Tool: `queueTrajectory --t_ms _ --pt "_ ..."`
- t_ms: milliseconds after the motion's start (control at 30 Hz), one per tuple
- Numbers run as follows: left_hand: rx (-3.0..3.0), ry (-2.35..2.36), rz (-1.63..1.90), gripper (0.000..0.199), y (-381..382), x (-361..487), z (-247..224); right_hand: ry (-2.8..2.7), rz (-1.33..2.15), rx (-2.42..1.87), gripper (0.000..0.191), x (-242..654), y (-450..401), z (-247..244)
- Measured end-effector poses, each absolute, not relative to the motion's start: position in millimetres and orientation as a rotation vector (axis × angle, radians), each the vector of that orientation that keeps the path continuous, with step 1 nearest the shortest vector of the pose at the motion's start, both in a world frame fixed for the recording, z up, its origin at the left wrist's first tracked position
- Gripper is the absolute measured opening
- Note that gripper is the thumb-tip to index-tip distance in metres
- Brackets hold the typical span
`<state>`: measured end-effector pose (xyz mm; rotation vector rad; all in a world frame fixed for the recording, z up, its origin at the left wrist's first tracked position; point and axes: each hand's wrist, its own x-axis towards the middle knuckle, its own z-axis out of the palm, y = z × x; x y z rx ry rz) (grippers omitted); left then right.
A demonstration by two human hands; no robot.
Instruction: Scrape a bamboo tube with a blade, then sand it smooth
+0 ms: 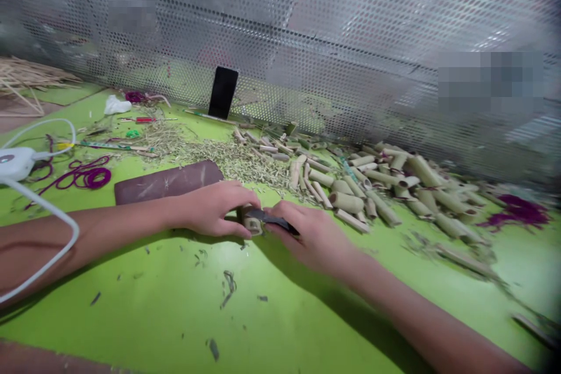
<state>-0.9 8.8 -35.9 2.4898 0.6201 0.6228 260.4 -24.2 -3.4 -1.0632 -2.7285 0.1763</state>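
1. Green table top (263, 327), bearing dark scraps (228, 289) at seven o'clock; all bearings are read from the short bamboo piece in item 4.
2. White cable (65, 222), looping in front of the left forearm at nine o'clock and leading to a white device (15, 163) at the picture's edge.
3. Right hand (313, 231), at three o'clock, closed around a dark blade (278, 222) that points toward nine and meets the bamboo.
4. Short bamboo piece (253, 225), low over the table near its middle, open end facing the viewer. Whether it touches the surface cannot be told.
5. Left hand (217, 207), at nine to ten o'clock, pinching this piece between thumb and fingers.
6. Brown sheet (169, 183), flat at ten o'clock, partly behind the left hand; purple cord (94, 177) lies coiled beyond its left end.
7. Shavings (245, 159), spread at twelve o'clock; cut bamboo tubes (346, 201), heaped from one to three.
8. Black slab (223, 92), phone-like, propped nearly upright between eleven and twelve.
9. Perforated metal screen (315, 64), spanning the background from ten to two.
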Motion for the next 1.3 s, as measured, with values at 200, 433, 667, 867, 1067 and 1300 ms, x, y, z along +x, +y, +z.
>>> queueTrajectory --t_ms 200,433,667,867,1067,1300 --pt "2.574 0.524 0.660 0.040 12 -1 -41 -2.702 0.258 -1.017 0.016 267 -19 -9" --pt "2.641 0.517 0.577 0.035 9 -4 -36 -2.677 0.583 -1.009 0.010 273 -19 -6" --pt "2.600 0.557 0.551 0.047 10 -8 -37 -2.680 0.677 -0.974 0.009 281 -16 -7" --pt "2.517 0.596 0.559 0.069 9 -3 -35 -2.600 0.350 -1.100 0.011 267 -22 -11" --pt "2.489 0.549 0.658 0.060 11 -1 -40 -2.656 0.311 -1.066 0.012 263 -25 -11" --pt "2.478 0.557 0.696 0.042 10 -3 -41 -2.632 0.304 -0.999 0.014 264 -23 -14"
